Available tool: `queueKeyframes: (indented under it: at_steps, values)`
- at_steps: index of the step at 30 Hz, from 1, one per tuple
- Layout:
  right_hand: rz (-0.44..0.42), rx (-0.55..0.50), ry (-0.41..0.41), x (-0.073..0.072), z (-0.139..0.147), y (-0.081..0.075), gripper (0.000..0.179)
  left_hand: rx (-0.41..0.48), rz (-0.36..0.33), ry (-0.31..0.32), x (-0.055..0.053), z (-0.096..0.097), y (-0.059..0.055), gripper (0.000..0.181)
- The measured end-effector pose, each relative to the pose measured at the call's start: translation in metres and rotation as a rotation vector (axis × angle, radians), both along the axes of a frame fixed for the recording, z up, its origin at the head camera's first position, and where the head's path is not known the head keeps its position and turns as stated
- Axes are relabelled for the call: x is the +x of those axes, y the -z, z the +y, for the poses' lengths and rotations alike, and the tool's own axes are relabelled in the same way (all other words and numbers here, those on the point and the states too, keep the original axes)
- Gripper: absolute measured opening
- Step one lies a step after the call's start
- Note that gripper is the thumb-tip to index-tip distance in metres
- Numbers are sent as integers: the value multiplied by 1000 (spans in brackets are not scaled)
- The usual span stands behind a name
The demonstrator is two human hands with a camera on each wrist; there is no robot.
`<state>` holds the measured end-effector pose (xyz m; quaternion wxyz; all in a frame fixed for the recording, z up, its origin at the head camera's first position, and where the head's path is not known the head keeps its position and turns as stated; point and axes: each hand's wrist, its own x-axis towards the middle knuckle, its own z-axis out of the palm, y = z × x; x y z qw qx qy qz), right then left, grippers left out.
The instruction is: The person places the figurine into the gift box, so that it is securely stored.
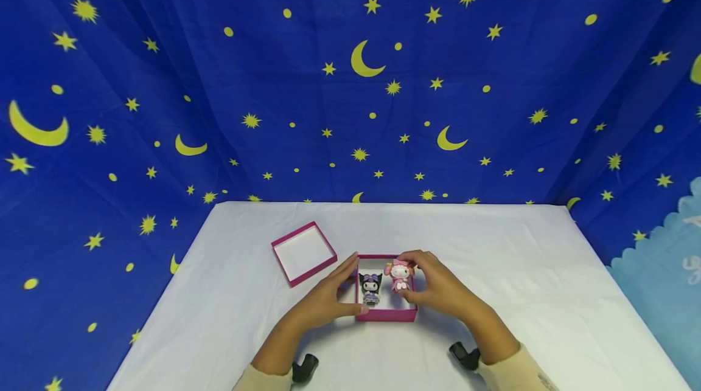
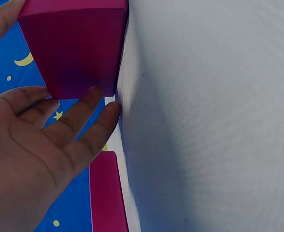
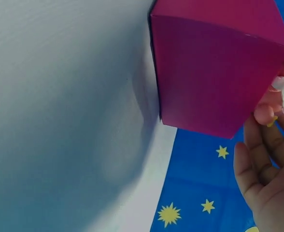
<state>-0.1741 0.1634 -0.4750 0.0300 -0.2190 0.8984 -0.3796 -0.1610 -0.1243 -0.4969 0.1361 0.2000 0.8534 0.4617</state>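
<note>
A magenta box [image 1: 386,316] with a white inside stands uncovered on the table. My left hand [image 1: 323,301] holds it at its left side, thumb at the near rim and fingers toward the far corner; the left wrist view shows fingertips against the box wall [image 2: 74,53]. Inside, at the left, is a black-and-purple hooded character figurine [image 1: 371,289]. Over the box's right part, my right hand [image 1: 438,284] pinches a pink-hooded character figurine [image 1: 400,274] between thumb and fingers. Seen from the right wrist, this figurine [image 3: 277,94] is partly hidden by the box wall.
The box's magenta lid [image 1: 304,253] lies inside-up on the white-covered table [image 1: 493,245], left of and behind the box. Blue cloth [image 1: 306,93] with yellow moons and stars hangs behind the table and at its sides. Light blue fabric [image 1: 662,269] hangs at the right.
</note>
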Motion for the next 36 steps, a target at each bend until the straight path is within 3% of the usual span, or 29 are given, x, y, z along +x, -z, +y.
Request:
queueKeyframes:
  at_steps: [4, 9, 12, 24, 36]
  values:
    - [23, 62, -5, -1, -2, 2, 63, -3, -2, 1, -1, 0, 1, 101]
    - [133, 104, -61, -3, -2, 5, 61, 2, -5, 7, -1, 0, 1, 101]
    - [156, 120, -82, -4, -2, 7, 60, 4, -6, 6, -1, 0, 1, 101]
    - [75, 247, -74, -9, -9, 9, 60, 7, -11, 5, -1, 0, 1, 101]
    - [53, 374, -64, -10, -21, -2, 58, 15, -11, 11, 0, 0, -1, 101]
